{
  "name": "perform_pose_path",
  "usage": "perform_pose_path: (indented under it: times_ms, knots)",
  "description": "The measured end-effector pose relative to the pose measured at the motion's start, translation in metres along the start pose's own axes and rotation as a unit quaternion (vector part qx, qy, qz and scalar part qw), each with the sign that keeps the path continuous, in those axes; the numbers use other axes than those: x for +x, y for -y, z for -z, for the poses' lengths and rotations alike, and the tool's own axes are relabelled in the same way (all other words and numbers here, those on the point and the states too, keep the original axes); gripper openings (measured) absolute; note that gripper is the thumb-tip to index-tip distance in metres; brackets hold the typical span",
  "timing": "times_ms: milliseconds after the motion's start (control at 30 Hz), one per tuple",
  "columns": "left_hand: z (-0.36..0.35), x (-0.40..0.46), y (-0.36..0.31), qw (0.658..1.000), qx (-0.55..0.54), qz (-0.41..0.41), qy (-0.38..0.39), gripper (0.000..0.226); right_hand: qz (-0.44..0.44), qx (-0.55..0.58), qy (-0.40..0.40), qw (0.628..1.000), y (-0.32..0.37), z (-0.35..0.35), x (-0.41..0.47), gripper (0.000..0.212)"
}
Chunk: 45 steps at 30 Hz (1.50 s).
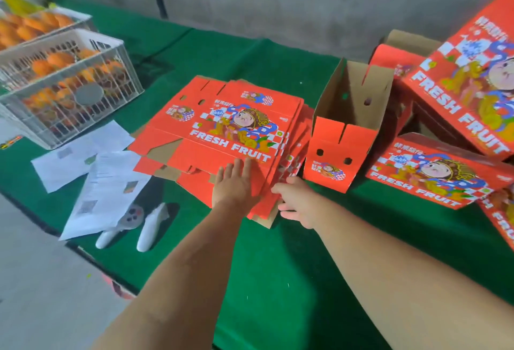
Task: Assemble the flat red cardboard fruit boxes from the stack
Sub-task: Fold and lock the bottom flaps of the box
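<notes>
Crates point(69, 77): white wire, full of oranges, far off to the left of my hands.
Papers point(91, 171): printed sheets, left of my hands.
White handles point(151, 227): partly under the papers, near-left.
Green cloth point(278, 266): beneath my forearms.

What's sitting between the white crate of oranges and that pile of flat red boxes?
In the head view, loose printed paper sheets lie on the green table cover between the crate of oranges and the stack of flat boxes.
</notes>
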<state>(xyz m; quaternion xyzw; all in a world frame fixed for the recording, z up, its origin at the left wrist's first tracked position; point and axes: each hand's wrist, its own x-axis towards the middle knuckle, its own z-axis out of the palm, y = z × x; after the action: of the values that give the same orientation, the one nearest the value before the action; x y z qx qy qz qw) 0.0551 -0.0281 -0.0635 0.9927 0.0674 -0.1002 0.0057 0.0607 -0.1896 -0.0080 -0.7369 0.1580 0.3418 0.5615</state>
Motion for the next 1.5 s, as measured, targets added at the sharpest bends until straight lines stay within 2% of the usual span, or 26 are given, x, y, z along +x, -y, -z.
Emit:
perform_pose_path:
  times_ms: [67, 133, 200, 267, 367, 533, 633, 700, 767, 833, 967, 1067, 1167, 1233, 1267, 1367, 1500]
  knots:
    - [-0.004, 0.007, -0.006, 1.000, 0.003, -0.001, 0.006, 0.097, -0.005, 0.032, -0.003, 0.999, 0.001, -0.001, 0.005, 0.012]
    - [-0.007, 0.006, -0.013, 0.999, 0.032, -0.004, 0.021, 0.082, -0.003, 0.061, -0.011, 0.998, -0.001, -0.005, 0.009, 0.010]
    - [-0.007, 0.000, -0.022, 0.999, 0.039, 0.017, 0.034, 0.071, 0.010, 0.079, -0.016, 0.997, -0.003, -0.006, 0.013, 0.021]
    - [-0.003, -0.007, -0.031, 0.999, 0.033, 0.020, 0.029, 0.063, 0.010, 0.077, -0.014, 0.997, -0.004, -0.006, 0.015, 0.022]
    - [0.006, -0.018, -0.031, 0.999, -0.035, -0.005, -0.028, 0.049, 0.006, 0.068, 0.004, 0.998, 0.000, -0.010, 0.016, 0.012]
    - [0.014, -0.061, -0.019, 0.984, -0.124, -0.056, -0.116, 0.053, -0.031, 0.166, -0.006, 0.986, 0.022, -0.028, 0.014, 0.029]
    - [0.022, -0.083, -0.029, 0.948, -0.265, -0.086, -0.153, 0.039, -0.049, 0.198, -0.120, 0.972, 0.026, -0.031, 0.014, 0.051]
    - [0.025, -0.094, -0.035, 0.919, -0.317, -0.113, -0.205, 0.049, -0.057, 0.203, -0.183, 0.960, 0.029, -0.026, 0.015, 0.061]
    - [0.024, -0.103, -0.038, 0.895, -0.350, -0.129, -0.245, 0.049, -0.057, 0.215, -0.154, 0.963, 0.033, -0.018, 0.014, 0.046]
    - [0.019, -0.109, -0.038, 0.871, -0.407, -0.135, -0.240, 0.038, -0.032, 0.206, -0.120, 0.971, 0.034, -0.013, 0.013, 0.030]
    - [0.015, -0.110, -0.032, 0.810, -0.530, -0.156, -0.198, 0.031, 0.092, 0.220, -0.092, 0.967, 0.032, -0.009, 0.001, 0.018]
    - [0.025, -0.102, -0.020, 0.789, -0.561, -0.082, -0.238, 0.028, 0.183, 0.213, -0.081, 0.956, 0.023, 0.016, -0.023, 0.017]
    - [0.034, -0.086, 0.009, 0.804, -0.473, 0.103, -0.346, 0.048, 0.248, 0.232, -0.061, 0.939, -0.003, 0.065, -0.049, 0.021]
    - [0.036, -0.077, 0.030, 0.800, -0.465, 0.193, -0.327, 0.073, 0.258, 0.254, -0.052, 0.931, -0.033, 0.105, -0.067, 0.024]
    - [0.033, -0.075, 0.037, 0.787, -0.509, 0.194, -0.290, 0.081, 0.250, 0.270, -0.049, 0.928, -0.050, 0.125, -0.075, 0.025]
    - [0.024, -0.075, 0.029, 0.714, -0.671, 0.120, -0.160, 0.087, 0.207, 0.297, -0.057, 0.930, -0.110, 0.177, -0.101, 0.032]
    - [0.003, -0.083, -0.021, 0.682, -0.727, 0.029, -0.074, 0.076, 0.175, 0.246, -0.114, 0.946, -0.179, 0.206, -0.131, 0.035]
